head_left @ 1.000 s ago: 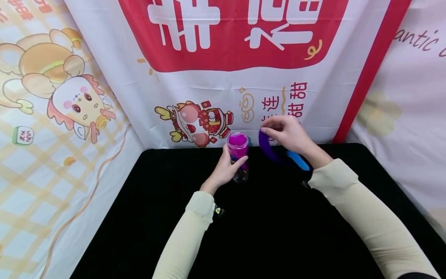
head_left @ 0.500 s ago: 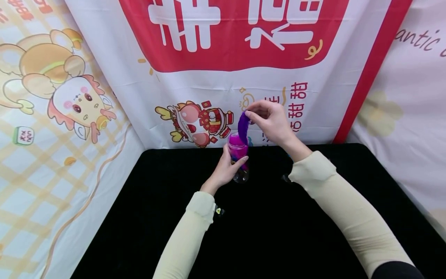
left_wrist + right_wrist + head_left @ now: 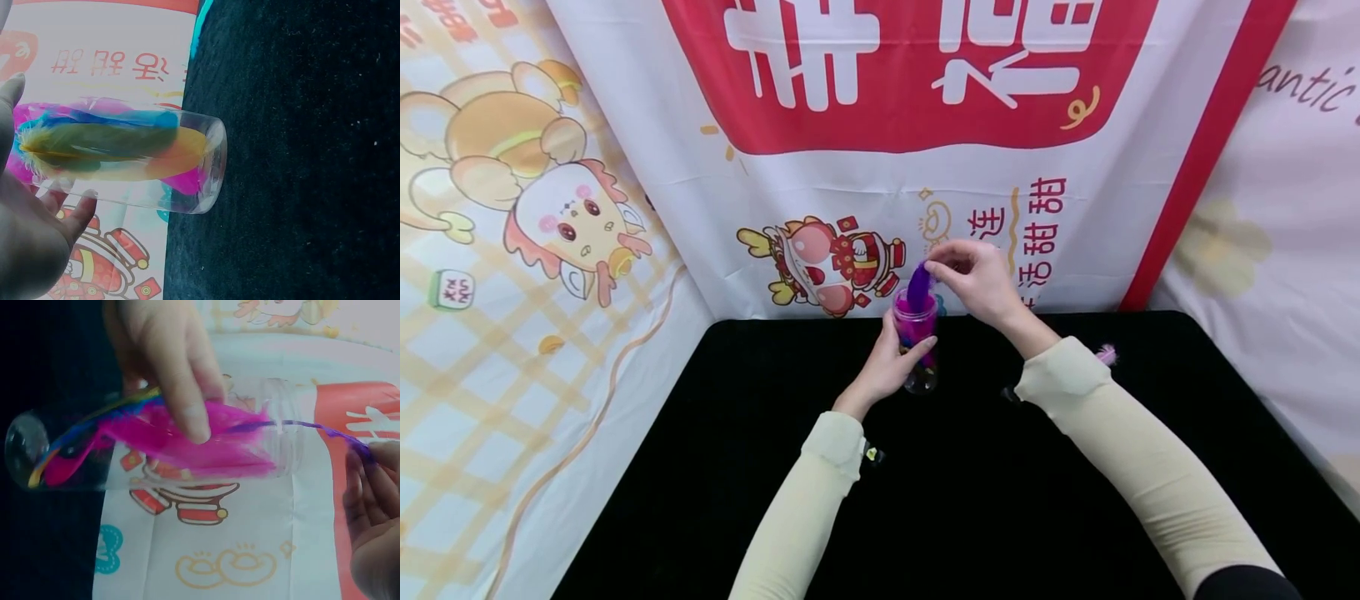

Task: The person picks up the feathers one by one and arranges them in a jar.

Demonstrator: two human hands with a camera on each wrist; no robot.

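Observation:
A clear jar is held upright over the black table, my left hand gripping it round its upper half. Pink feathers fill much of the jar, along with a blue feather and a yellow-green feather seen through its wall in the left wrist view. Above the mouth, my right hand pinches a purple feather by its upper end between thumb and fingertips. The right wrist view shows that feather's other end passing through the mouth, inside the jar.
A pale pink feather lies on the black table beyond the right sleeve. Part of a turquoise strip shows at the top of the left wrist view. A printed cloth hangs behind the table.
My right hand has brought the purple feather leftward from beside the jar to over its mouth, then lowered it partly in. The left hand and jar have stayed about still.

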